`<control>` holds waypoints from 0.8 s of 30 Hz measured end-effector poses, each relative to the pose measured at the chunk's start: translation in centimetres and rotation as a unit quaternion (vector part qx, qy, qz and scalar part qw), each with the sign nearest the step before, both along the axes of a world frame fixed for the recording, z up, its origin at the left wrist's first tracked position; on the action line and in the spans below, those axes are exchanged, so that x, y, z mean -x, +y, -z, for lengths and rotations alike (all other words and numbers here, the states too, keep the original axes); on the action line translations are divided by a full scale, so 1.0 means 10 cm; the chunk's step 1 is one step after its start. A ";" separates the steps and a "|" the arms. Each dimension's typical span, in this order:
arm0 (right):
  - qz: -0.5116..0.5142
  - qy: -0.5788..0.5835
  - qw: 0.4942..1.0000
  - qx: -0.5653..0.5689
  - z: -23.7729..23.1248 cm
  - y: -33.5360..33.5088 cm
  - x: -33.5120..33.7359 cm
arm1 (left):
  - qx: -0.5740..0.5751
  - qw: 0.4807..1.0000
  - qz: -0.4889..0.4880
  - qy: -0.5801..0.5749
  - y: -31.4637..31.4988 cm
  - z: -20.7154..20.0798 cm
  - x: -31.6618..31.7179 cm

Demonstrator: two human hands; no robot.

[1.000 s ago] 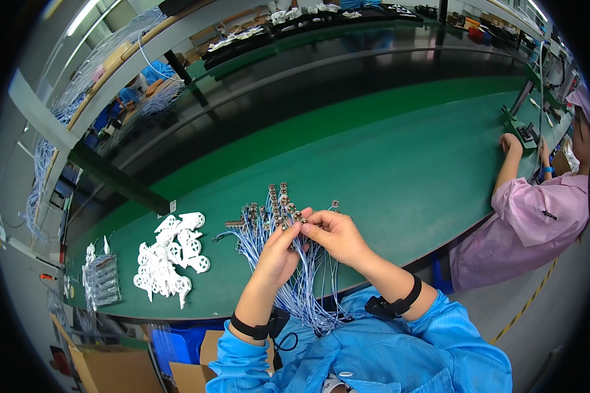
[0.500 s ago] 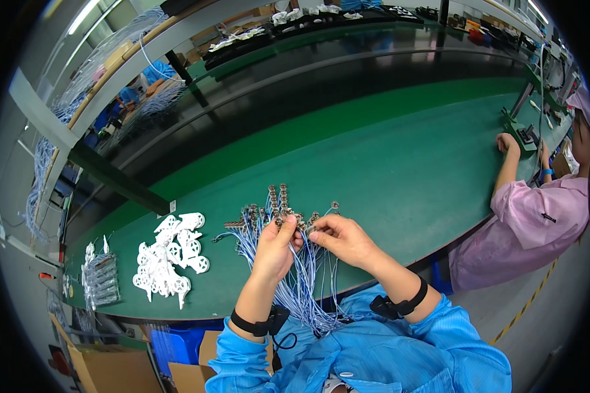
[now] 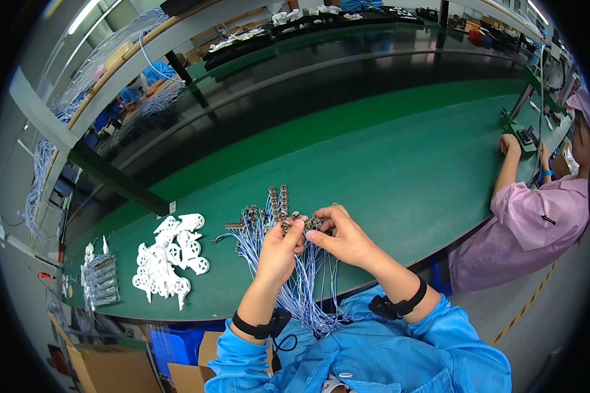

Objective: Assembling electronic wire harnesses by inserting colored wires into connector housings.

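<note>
Small round metal parts with thin wires are pinched in my left hand (image 3: 280,251), between thumb and fingers. Close beside it, my right hand (image 3: 347,240) has its thumb and fingers closed around a cluster of the same metal parts; the fingers hide some of them. Just beyond my hands, more metal parts (image 3: 278,199) lie in short rows on the green table. Blue and white wires (image 3: 300,298) run from the parts under my hands and over the table edge toward my lap.
White plastic wheel-like pieces (image 3: 170,255) are piled left of the wires. Farther left lies a clear plastic pack (image 3: 103,278). A co-worker in pink (image 3: 537,216) handles a green device (image 3: 523,136) at the right. Cardboard boxes (image 3: 115,367) stand below the table edge.
My right hand has shifted slightly, its fingers now curled over the cluster of metal parts. My left hand has turned a little and stays close by.
</note>
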State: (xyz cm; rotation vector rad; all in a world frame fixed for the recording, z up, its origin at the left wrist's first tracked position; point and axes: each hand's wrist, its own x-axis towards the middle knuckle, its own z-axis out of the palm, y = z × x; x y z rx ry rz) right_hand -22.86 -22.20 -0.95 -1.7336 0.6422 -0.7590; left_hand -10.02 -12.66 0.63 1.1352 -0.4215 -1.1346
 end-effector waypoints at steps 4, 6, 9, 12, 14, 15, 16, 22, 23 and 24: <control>-0.094 -0.024 0.983 -0.153 -0.01 -0.06 -0.05 | 0.020 0.994 -0.024 -0.102 -0.02 0.00 0.07; -0.102 -0.054 0.977 -0.179 0.09 -0.09 -0.05 | 0.019 0.998 -0.013 -0.050 -0.03 -0.03 0.06; -0.104 0.007 0.990 -0.097 0.06 -0.12 0.00 | -0.005 0.998 0.022 0.056 -0.01 0.01 -0.05; -0.111 -0.048 0.992 0.047 0.04 -0.07 0.04 | -0.050 0.995 0.012 0.084 -0.02 0.07 -0.12; -0.095 0.031 0.993 0.064 0.02 -0.10 0.09 | -0.051 0.998 -0.002 0.041 -0.03 0.05 -0.12; -0.088 0.070 0.991 0.073 0.02 -0.12 0.10 | -0.051 0.998 -0.010 0.019 -0.03 0.04 -0.12; -0.048 0.072 0.992 0.095 0.04 -0.11 0.11 | -0.061 0.998 -0.032 -0.012 -0.04 0.00 -0.10; -0.072 0.023 0.994 0.079 -0.18 0.20 0.07 | -0.001 0.997 -0.058 0.046 0.02 0.00 -0.07; -0.100 0.040 0.993 0.040 -0.17 0.24 0.01 | 0.013 0.996 -0.061 0.069 0.01 0.02 -0.06; -0.084 0.032 0.995 0.040 -0.14 0.27 -0.02 | 0.028 0.996 -0.040 0.078 0.02 -0.04 -0.01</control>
